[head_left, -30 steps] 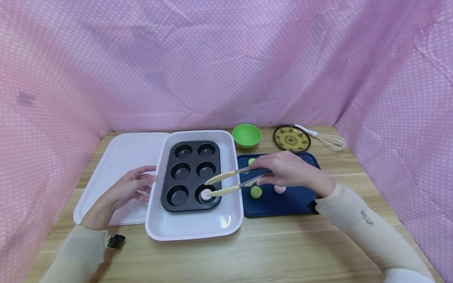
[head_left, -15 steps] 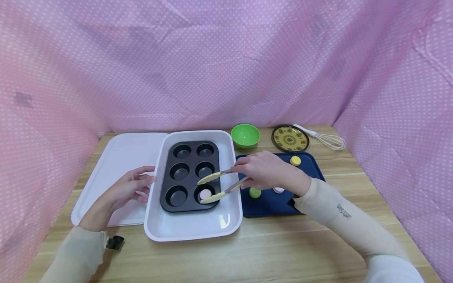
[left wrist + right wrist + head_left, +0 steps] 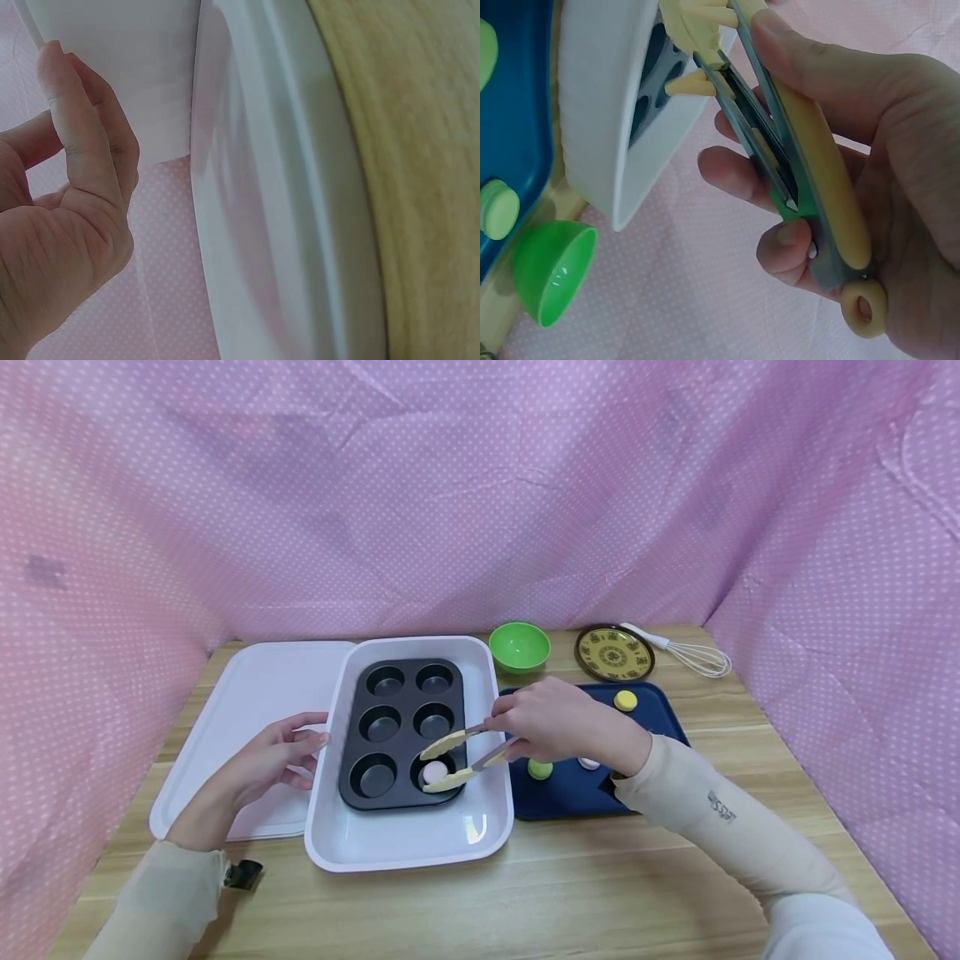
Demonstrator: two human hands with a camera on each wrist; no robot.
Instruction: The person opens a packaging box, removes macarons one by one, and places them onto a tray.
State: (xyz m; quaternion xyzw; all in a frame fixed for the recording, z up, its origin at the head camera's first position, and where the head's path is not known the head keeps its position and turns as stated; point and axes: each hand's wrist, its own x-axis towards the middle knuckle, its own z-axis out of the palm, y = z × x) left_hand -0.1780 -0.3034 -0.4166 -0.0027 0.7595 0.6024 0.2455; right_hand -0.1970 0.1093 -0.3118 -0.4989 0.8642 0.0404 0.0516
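My right hand (image 3: 551, 722) grips a pair of tongs (image 3: 817, 172) with cream tips. In the head view the tong tips are spread at the front right cup of a dark muffin pan (image 3: 408, 735). A pale pink macaron (image 3: 435, 772) sits in that cup, between the tips; whether they touch it I cannot tell. The pan lies inside a deep white tray (image 3: 408, 852). My left hand (image 3: 273, 760) has its loosely bent fingers at the tray's left side, and in the left wrist view a fingertip (image 3: 54, 64) meets its white wall.
A dark blue tray (image 3: 570, 802) holds yellow (image 3: 626, 701), green (image 3: 540, 769) and pink macarons, partly under my right arm. Behind are a green bowl (image 3: 520, 648), a patterned plate (image 3: 615, 653) and a whisk (image 3: 697, 657). A flat white tray (image 3: 255, 693) lies left.
The right hand has moved left with the tongs and their tips have spread apart from the pink macaron, which stays in the cup. My left hand has hardly moved.
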